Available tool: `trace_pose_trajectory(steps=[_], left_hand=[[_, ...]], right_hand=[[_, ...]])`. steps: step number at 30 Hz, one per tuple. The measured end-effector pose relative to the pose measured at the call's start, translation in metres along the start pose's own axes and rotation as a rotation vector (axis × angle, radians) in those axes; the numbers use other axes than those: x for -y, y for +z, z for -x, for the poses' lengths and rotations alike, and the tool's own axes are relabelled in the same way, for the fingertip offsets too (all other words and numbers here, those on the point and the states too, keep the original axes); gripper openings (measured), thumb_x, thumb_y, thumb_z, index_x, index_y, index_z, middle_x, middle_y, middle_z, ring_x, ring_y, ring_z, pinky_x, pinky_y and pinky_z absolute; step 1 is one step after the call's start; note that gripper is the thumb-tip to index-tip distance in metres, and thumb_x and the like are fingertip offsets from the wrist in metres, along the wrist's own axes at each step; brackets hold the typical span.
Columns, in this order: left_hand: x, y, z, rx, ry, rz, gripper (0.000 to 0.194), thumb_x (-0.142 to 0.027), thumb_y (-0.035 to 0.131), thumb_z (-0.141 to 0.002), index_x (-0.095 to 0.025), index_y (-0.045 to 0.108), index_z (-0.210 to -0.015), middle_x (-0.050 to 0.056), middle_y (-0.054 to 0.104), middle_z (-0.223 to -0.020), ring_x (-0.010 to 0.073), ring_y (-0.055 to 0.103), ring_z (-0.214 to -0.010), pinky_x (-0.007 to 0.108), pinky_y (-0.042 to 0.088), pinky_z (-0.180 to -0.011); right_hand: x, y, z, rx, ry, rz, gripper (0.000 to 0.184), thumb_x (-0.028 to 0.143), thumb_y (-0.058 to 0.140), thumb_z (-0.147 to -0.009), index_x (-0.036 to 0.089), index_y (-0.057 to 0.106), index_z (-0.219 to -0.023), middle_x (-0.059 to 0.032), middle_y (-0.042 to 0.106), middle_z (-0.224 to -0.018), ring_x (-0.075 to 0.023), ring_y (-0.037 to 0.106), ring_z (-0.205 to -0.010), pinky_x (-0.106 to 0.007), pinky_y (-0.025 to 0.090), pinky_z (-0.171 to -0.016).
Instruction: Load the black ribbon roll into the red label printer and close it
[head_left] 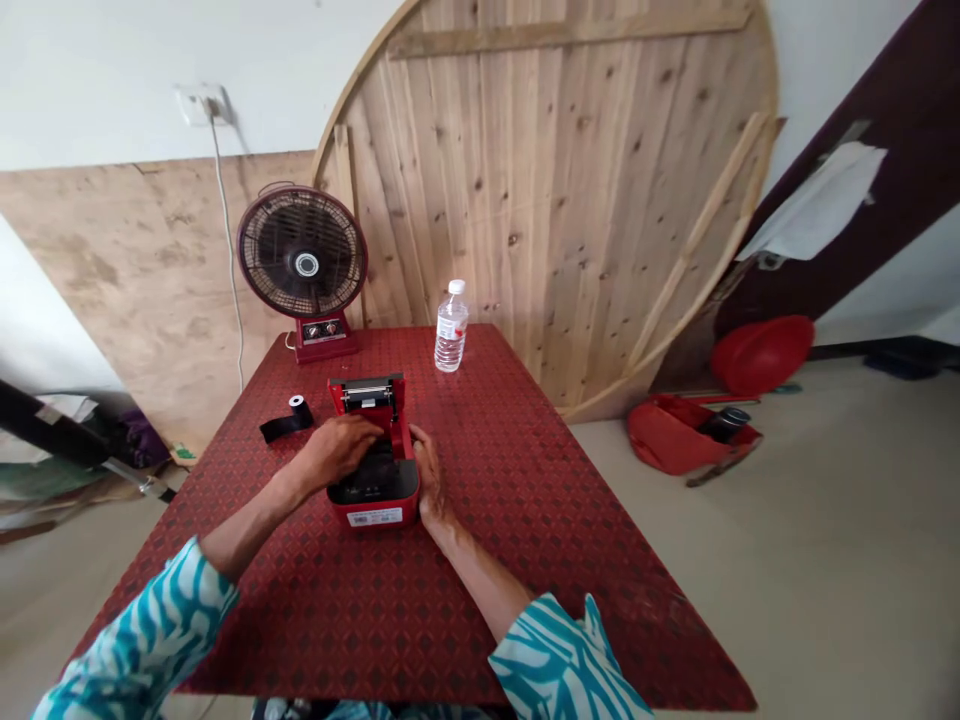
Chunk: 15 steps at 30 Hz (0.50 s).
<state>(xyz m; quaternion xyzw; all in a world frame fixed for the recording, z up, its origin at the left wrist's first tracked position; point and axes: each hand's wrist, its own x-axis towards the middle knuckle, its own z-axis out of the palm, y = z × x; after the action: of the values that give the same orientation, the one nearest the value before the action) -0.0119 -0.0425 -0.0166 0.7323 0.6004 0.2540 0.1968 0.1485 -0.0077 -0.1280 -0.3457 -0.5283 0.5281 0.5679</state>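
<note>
A small red-and-black thermal printer stands on the table with its red lid tipped up at the far side, showing a metal roller. My left hand is over the printer's open black compartment, fingers curled down inside; whether they hold anything is hidden. My right hand rests against the printer's right side, fingers along its red edge. To the left lies a small roll with a white core and a loose black strip, apart from both hands.
The red patterned table also carries a water bottle and a red-based desk fan at its far edge. Behind it leans a round wooden board. Red bags and a red helmet are on the floor to the right.
</note>
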Motion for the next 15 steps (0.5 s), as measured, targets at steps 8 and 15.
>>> trace_pose_trajectory(steps=[8,15], left_hand=[[0.005,0.001,-0.041,0.267,-0.007,-0.167,0.011,-0.021,0.062,-0.065,-0.025,0.068,-0.073,0.004,0.070,-0.074,0.0251,0.064,-0.074,0.030,0.044,-0.066],[-0.004,-0.006,-0.028,0.271,0.043,-0.145,0.024,-0.020,0.065,-0.065,-0.025,0.068,-0.088,0.005,0.072,-0.089,0.0266,0.065,-0.086,0.033,0.046,-0.076]], right_hand=[[0.004,0.001,-0.002,0.016,-0.047,-0.030,0.043,0.054,0.044,-0.088,0.026,0.062,-0.115,-0.0050,0.062,-0.119,-0.0212,0.053,-0.115,-0.040,0.038,-0.104],[0.007,0.001,-0.004,0.009,-0.039,-0.035,0.041,0.054,0.047,-0.087,0.027,0.063,-0.113,-0.0045,0.062,-0.117,-0.0210,0.054,-0.114,-0.038,0.038,-0.103]])
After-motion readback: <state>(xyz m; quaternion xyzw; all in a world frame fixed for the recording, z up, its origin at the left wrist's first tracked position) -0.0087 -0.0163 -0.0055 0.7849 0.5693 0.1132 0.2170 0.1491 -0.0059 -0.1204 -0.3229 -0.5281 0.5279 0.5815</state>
